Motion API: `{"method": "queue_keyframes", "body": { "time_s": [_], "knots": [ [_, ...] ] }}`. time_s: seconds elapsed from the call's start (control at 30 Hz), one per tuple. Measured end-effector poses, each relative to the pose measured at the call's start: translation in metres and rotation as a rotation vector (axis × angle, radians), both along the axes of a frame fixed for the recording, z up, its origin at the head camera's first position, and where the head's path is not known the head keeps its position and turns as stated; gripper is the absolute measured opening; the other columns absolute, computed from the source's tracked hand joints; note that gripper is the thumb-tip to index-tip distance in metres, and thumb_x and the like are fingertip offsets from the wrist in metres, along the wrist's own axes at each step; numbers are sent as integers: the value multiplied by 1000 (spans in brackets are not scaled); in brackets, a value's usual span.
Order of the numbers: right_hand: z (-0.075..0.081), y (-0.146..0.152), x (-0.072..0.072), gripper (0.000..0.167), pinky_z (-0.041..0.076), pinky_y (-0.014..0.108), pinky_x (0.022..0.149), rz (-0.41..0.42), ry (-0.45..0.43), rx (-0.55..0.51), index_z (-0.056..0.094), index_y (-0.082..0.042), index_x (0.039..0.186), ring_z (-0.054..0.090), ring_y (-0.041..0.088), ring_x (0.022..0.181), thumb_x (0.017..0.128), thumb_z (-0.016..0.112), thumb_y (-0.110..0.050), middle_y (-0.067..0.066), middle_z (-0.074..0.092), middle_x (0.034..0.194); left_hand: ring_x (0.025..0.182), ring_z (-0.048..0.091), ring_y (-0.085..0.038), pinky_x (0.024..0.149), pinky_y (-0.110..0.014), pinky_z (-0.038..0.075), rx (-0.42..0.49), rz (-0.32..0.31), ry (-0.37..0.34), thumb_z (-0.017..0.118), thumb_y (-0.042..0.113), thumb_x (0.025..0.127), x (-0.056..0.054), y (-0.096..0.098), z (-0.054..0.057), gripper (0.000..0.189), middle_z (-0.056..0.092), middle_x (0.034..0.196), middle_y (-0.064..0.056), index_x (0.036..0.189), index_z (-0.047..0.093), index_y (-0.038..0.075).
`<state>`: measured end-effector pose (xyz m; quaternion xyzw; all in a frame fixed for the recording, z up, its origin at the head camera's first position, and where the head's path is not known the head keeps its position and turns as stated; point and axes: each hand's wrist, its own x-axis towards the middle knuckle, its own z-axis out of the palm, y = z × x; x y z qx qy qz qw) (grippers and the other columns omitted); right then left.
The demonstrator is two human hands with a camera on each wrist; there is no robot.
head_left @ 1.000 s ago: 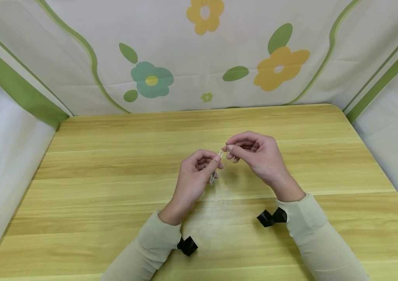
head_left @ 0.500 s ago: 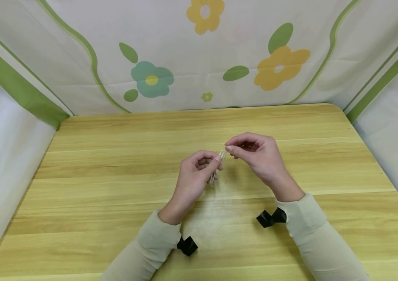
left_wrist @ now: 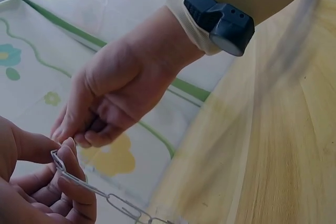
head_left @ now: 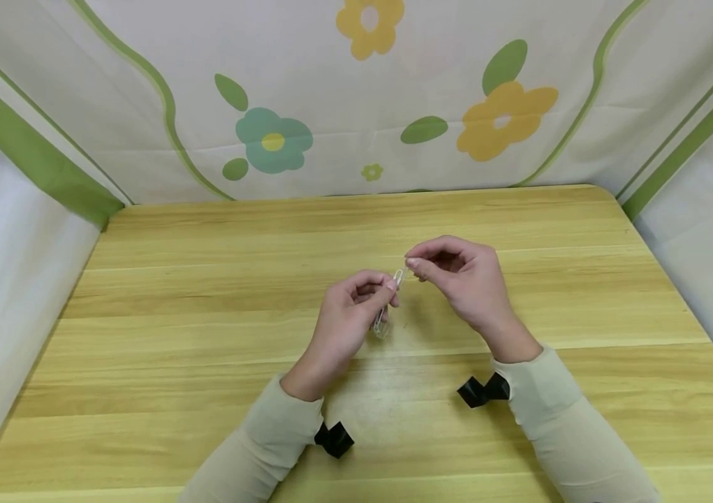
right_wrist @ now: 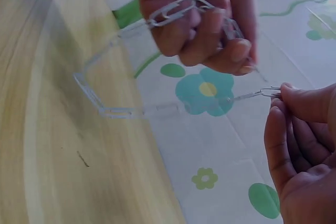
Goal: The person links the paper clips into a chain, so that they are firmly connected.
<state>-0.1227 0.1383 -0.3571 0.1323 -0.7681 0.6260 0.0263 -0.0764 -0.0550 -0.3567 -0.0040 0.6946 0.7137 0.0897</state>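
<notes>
A chain of linked silver paper clips [right_wrist: 121,113] runs between my two hands and sags in a loop above the table. In the head view, my left hand [head_left: 353,307] pinches one end clip [head_left: 399,276] between thumb and index finger, its tip standing up past them. More of the chain dangles below that hand and crosses its fingers in the right wrist view. To the right and slightly farther away, my right hand [head_left: 469,279] pinches the clip [right_wrist: 270,93] at the other end, fingers curled. The two end clips are close together, with a small gap between the fingertips.
Below the hands spreads a wood-grain table [head_left: 174,335]. A white curtain [head_left: 331,91] printed with flowers rises at its far edge, with white cloth on both sides. Black wrist cameras [head_left: 334,440] sit at the beige cuffs. A thin dark mark [right_wrist: 83,158] shows on the tabletop.
My right fingertips have shifted slightly and its lower fingers have curled in. The left hand's clip tip shows more clearly, and the chain beneath that hand hangs a bit lower. Both arms stay nearly still.
</notes>
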Motion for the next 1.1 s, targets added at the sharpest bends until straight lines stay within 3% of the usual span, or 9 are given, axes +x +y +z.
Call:
{"method": "queue_keyframes", "body": {
  "time_s": [0.27, 0.43, 0.63, 0.87, 1.1],
  "knots": [
    [0, -1, 0, 7, 53, 23, 63, 4, 12, 65, 82, -7, 102, 68, 13, 75, 96, 82, -11, -11, 77, 90, 70, 56, -15, 60, -22, 45, 21, 4, -22, 66, 13, 107, -1, -1, -2, 14, 73, 90, -2, 110, 74, 1],
    [-2, -4, 1, 5, 48, 23, 59, -4, 33, 97, 81, -8, 101, 66, 14, 74, 97, 81, -11, -2, 77, 91, 72, 57, -15, 62, -22, 47, 22, 7, -15, 66, 11, 106, -1, 0, -3, 13, 72, 90, -7, 108, 74, 1],
    [-4, -7, 0, 5, 49, 23, 66, 4, 36, 153, 81, -9, 100, 68, 13, 80, 97, 81, -12, 8, 79, 96, 75, 57, -18, 66, -23, 48, 32, 10, -13, 66, 9, 105, -1, 3, -6, 13, 71, 87, -8, 106, 72, -3],
    [-3, -1, -3, 8, 54, 27, 76, 136, -45, 211, 78, -15, 108, 68, 20, 92, 100, 78, -15, 2, 77, 103, 74, 55, -13, 63, -19, 43, 67, 49, -66, 68, 13, 105, -4, 0, -7, 14, 70, 86, 0, 108, 73, 0],
    [1, 9, -8, 12, 54, 35, 84, 288, -62, 313, 76, -14, 116, 64, 21, 95, 106, 71, -18, 2, 73, 104, 74, 54, -17, 63, -22, 42, 37, 5, -77, 68, 15, 107, -5, -7, -3, 19, 72, 89, -2, 113, 72, -2]
  ]
}}
